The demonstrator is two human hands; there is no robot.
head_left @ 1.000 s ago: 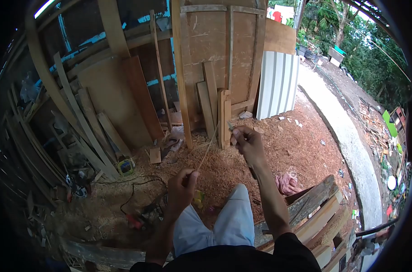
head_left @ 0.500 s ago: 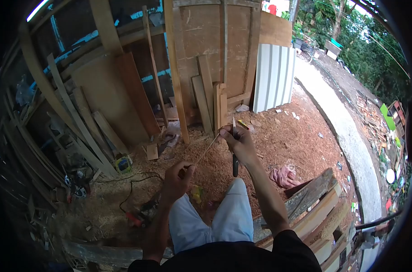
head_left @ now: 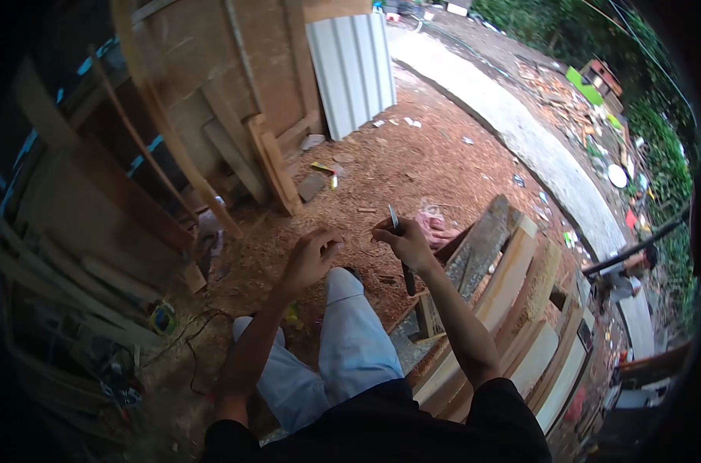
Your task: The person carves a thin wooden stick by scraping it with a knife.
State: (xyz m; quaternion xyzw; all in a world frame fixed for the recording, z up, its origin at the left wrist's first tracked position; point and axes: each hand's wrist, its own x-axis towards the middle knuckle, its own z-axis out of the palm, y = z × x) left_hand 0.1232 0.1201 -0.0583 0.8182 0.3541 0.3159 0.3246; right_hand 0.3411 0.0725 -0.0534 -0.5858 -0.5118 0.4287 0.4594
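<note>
In the head view, my right hand (head_left: pixel 409 245) is closed around a knife (head_left: pixel 409 279). Its narrow blade points up past my fingers and its dark handle hangs below the hand. Thumb and index finger of that hand are pinched together towards the left. My left hand (head_left: pixel 310 261) hovers above my knee, a short gap from the right one, with its fingers curled inward. Whether anything thin sits in those fingers is too small to make out.
Stacked boards (head_left: pixel 489 309) lie at my right, a pink cloth (head_left: pixel 437 230) behind them. Wood shavings (head_left: pixel 412 154) cover the ground. A corrugated sheet (head_left: pixel 352 76) and planks (head_left: pixel 273 166) lean on the wall. A cable (head_left: pixel 192 351) runs at lower left.
My view has turned to the right, bringing more of the board stack into sight. The thin strip stretched between my hands earlier no longer shows. The knife stays in my right hand.
</note>
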